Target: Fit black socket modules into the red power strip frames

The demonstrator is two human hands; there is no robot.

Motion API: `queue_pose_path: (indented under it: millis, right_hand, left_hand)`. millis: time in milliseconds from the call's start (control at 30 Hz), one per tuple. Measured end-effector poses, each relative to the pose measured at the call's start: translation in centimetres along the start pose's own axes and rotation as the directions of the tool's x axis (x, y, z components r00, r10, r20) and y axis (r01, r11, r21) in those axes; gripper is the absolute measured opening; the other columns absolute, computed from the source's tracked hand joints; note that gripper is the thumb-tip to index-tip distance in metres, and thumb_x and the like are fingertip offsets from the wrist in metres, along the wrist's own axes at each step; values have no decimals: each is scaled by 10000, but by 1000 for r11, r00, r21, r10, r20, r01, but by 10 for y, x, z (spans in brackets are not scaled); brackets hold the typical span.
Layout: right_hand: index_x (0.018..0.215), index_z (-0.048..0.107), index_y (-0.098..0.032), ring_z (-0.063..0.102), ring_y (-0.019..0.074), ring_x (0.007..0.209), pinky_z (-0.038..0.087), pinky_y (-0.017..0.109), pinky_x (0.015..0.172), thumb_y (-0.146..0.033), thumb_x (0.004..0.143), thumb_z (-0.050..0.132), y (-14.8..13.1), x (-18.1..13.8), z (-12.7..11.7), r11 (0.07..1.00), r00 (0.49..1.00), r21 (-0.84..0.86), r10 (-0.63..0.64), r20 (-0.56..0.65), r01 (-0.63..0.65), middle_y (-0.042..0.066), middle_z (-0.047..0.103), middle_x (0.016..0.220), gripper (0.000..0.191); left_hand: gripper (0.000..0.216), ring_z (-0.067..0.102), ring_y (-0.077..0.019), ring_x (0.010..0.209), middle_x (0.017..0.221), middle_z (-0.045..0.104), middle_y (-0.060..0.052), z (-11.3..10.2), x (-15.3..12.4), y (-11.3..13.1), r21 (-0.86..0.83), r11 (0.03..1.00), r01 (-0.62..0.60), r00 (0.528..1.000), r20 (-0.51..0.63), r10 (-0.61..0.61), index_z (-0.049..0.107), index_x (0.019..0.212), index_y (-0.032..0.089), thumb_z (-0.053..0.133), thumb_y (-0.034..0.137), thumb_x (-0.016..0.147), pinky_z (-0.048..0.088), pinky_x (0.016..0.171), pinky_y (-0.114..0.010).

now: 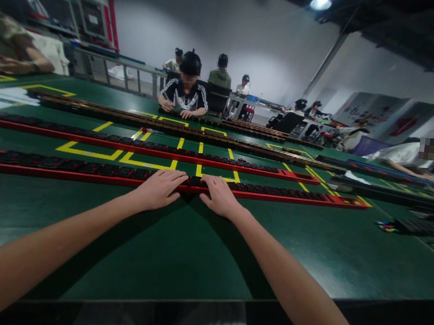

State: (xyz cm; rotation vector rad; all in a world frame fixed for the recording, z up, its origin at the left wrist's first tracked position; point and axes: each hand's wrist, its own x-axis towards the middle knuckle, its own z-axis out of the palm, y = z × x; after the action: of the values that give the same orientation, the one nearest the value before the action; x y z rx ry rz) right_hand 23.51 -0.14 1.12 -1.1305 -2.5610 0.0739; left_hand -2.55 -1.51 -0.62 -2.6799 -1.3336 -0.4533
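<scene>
A long red rail [81,176] lies across the near part of the green table, carrying a row of black parts [124,172] with small red marks. On its middle rests my left hand [159,189], palm down with the fingers stretched over the parts. Just to the right, my right hand [221,195] lies on the same rail, its fingers also stretched out. A small gap with black parts showing separates the hands. Whatever lies under the fingertips is hidden.
A second red rail [298,177] with black parts lies farther back, beyond it long brown strips [135,117]. Yellow tape [149,164] marks the green table [197,255]. Dark bars [395,195] and a cable bundle [399,226] are at right. A co-worker [186,93] sits opposite.
</scene>
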Motion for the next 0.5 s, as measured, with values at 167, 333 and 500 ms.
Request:
queue_pose_path:
  millis: [167, 333, 500]
  right_hand:
    - [1347, 588, -157, 559, 322, 1352, 435, 560, 1163, -252, 970, 649, -1, 1, -2, 1000, 1000, -8, -4, 10, 4, 171, 616, 1437, 393]
    - [1477, 516, -169, 545, 319, 1379, 414, 559, 1182, -243, 965, 638, -1, 1, -1, 1000, 1000, -2, -11, 2, 11, 162, 597, 1481, 531]
    - [1527, 512, -199, 498, 339, 1426, 382, 576, 1199, -232, 992, 585, -4, 0, 0, 995, 999, -93, -34, 29, 36, 163, 544, 1542, 541]
  left_hand:
    - [596, 485, -320, 1458, 1591, 524, -156, -1, 1, 0, -2, 1000, 4, 1000, 13, -4, 500, 1541, 132, 519, 353, 989, 364, 1223, -510]
    - [596, 491, -330, 1452, 1578, 535, -170, -2, 1, 1, 8, 1000, 1, 1000, 12, -1, 510, 1532, 116, 527, 342, 980, 367, 1221, -517]
    - [582, 502, -313, 1449, 1578, 540, -154, -2, 1, 3, 16, 1000, 4, 1000, 5, -4, 518, 1527, 148, 527, 333, 976, 379, 1213, -489]
